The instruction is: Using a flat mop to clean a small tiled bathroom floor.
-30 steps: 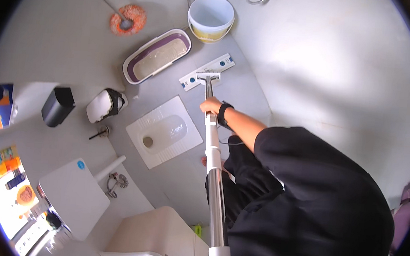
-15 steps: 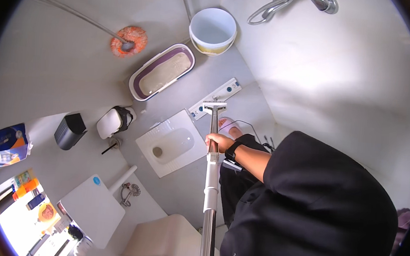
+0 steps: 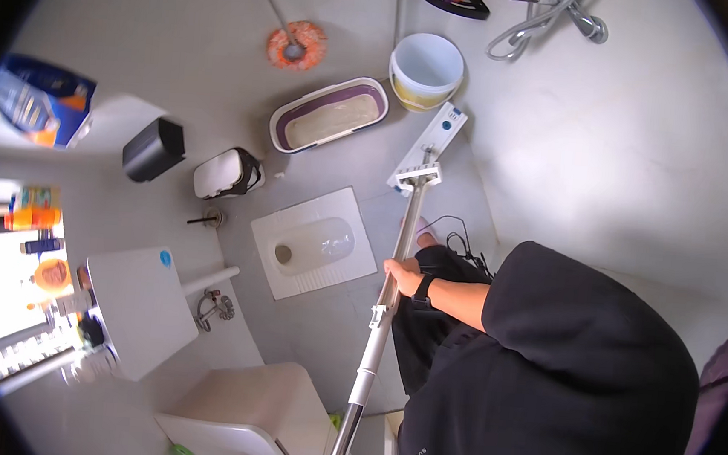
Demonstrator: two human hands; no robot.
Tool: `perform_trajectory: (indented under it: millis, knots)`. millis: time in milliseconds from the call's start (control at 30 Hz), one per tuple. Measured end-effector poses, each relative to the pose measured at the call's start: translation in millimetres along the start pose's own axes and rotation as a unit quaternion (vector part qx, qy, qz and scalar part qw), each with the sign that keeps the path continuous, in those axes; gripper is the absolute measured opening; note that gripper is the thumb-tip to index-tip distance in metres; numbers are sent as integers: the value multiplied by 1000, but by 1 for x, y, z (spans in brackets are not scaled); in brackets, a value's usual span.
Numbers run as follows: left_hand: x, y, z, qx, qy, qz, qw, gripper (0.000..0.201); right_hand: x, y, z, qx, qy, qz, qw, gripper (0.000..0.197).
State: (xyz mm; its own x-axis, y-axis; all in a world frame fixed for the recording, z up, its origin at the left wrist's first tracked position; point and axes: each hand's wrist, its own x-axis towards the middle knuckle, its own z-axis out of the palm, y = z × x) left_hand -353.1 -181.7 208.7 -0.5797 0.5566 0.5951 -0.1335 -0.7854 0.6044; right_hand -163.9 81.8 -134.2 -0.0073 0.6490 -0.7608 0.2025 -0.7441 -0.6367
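My right hand [image 3: 403,276] is wrapped round the metal and white pole of a flat mop [image 3: 414,223], a dark band on its wrist. From the lower edge the pole runs up to a white bracket [image 3: 419,175] and a long white mop plate [image 3: 443,129]. That plate lies on the grey floor, slanting toward the right wall, near the round bucket [image 3: 428,66]. My left hand is out of view. Left of the pole is a white squat toilet [image 3: 347,273] set in the floor.
A purple and white oblong basin [image 3: 282,127] holding some liquid stands by the far wall. An orange round mop [image 3: 310,48] leans there. A lidded white bin [image 3: 214,173] stands left. Black cables [image 3: 465,248] lie near my foot. A white washing machine [image 3: 240,389] is at lower left.
The mop plate has moved up and right along the floor to near the bucket, and its pole now tilts right. The view has turned and shifted; my right hand keeps its grip.
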Motion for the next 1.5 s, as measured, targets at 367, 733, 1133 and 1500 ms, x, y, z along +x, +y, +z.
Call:
perform_trajectory:
  millis: [367, 733, 1133, 1500]
  knots:
    - [-146, 27, -114, -34, 292, 67, 954, 23, -27, 25, 30, 227, 185, 66, 954, 28]
    - [-144, 29, -113, -58, 339, 52, 938, 19, 5, 82, 33, 9, 212, 76, 974, 37]
    - [-141, 30, -143, -69, 320, 24, 945, 23, 23, 149, 42, -28, 255, 86, 963, 42]
    - [-106, 59, -136, -9, 316, 63, 947, 24, -26, 130, 50, 60, 95, 156, 981, 46]
